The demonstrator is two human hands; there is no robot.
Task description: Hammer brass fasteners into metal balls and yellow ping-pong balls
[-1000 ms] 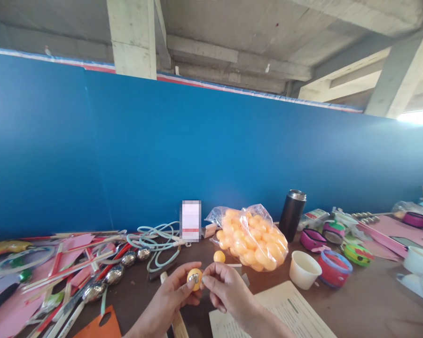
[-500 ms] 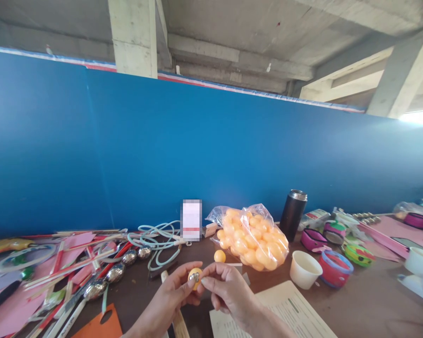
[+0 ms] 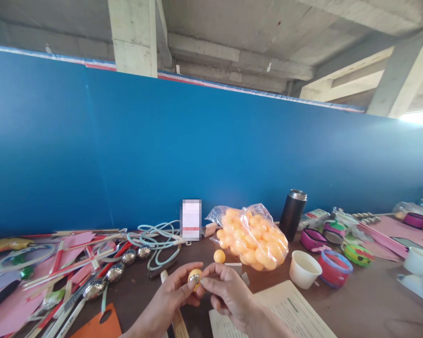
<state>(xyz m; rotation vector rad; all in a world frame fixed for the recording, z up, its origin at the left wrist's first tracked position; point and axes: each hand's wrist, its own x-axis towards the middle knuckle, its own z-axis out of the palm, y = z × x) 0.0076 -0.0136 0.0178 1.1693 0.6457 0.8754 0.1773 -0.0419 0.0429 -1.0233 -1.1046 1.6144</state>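
An orange ping-pong ball [image 3: 196, 272] is gripped between the thumb and fingers of my left hand [image 3: 178, 292]. A small shiny silver piece [image 3: 194, 279] sits on the side of the ball facing me. My right hand [image 3: 231, 291] is closed in a pinch, its thumb and forefinger at the ball's right edge by the silver piece; what lies between those fingertips is hidden. Just beyond my hands, another orange ball [image 3: 219, 256] rests on the brown table [image 3: 352, 305]. Behind it stands a clear bag of orange balls [image 3: 250, 239].
Under my right forearm lies a printed sheet [image 3: 296, 310]. Right of the bag are a black bottle [image 3: 293, 215], a white paper cup [image 3: 305, 270] and a red-blue pouch [image 3: 334, 267]. Sticks, silver bells [image 3: 95, 288] and an orange card [image 3: 98, 324] crowd the left. A blue partition [image 3: 211, 141] closes the back.
Both hands stay in nearly the same place around the ball. The silver piece on it looks slightly turned; the rest of the table is unchanged.
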